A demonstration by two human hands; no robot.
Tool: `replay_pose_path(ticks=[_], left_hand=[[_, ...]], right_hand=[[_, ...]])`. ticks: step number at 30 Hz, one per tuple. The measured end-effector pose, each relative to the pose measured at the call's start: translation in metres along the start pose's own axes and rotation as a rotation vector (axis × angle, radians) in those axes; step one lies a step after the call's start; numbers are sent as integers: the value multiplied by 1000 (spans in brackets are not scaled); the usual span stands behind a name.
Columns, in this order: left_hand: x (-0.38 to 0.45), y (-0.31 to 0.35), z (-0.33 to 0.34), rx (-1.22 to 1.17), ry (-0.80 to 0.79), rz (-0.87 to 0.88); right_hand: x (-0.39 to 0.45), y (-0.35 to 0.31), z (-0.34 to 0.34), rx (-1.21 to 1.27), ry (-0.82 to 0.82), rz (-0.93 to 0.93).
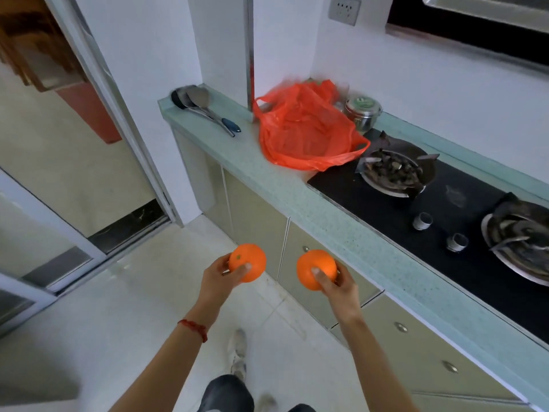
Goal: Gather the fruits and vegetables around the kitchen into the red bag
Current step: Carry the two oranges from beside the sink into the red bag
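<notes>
While the red bag [306, 129] lies slumped on the countertop [267, 179] just left of the gas hob [430, 209], well ahead of the person, each hand grips an orange: left hand [218, 281] curled round one orange [247, 262], right hand [338, 288] round the other orange [316, 269]. Best to set one beside the bag, freeing a hand to open its mouth.

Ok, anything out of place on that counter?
One thing: the red bag droops over the hob's edge, touching the near burner. No flame visible. Nothing spilled or damaged.
</notes>
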State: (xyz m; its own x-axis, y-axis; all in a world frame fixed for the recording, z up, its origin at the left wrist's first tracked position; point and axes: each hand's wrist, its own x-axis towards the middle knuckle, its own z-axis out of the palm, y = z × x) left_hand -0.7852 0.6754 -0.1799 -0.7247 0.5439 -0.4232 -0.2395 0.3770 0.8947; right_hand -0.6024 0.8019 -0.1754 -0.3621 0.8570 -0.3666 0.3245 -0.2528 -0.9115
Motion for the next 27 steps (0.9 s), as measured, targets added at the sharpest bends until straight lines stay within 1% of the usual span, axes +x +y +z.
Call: replay_pose_path(ticks=[6, 14, 21, 27], left_hand=[[93, 45, 11, -12, -68, 18], [212, 111, 22, 67, -152, 24], [290, 148, 53, 80, -202, 13], [353, 180, 90, 134, -212, 75]], right_hand=[[81, -33, 28, 18, 63, -19], [180, -81, 65, 65, 152, 4], [251, -112, 71, 72, 208, 21], [327, -140, 65, 102, 182, -3]])
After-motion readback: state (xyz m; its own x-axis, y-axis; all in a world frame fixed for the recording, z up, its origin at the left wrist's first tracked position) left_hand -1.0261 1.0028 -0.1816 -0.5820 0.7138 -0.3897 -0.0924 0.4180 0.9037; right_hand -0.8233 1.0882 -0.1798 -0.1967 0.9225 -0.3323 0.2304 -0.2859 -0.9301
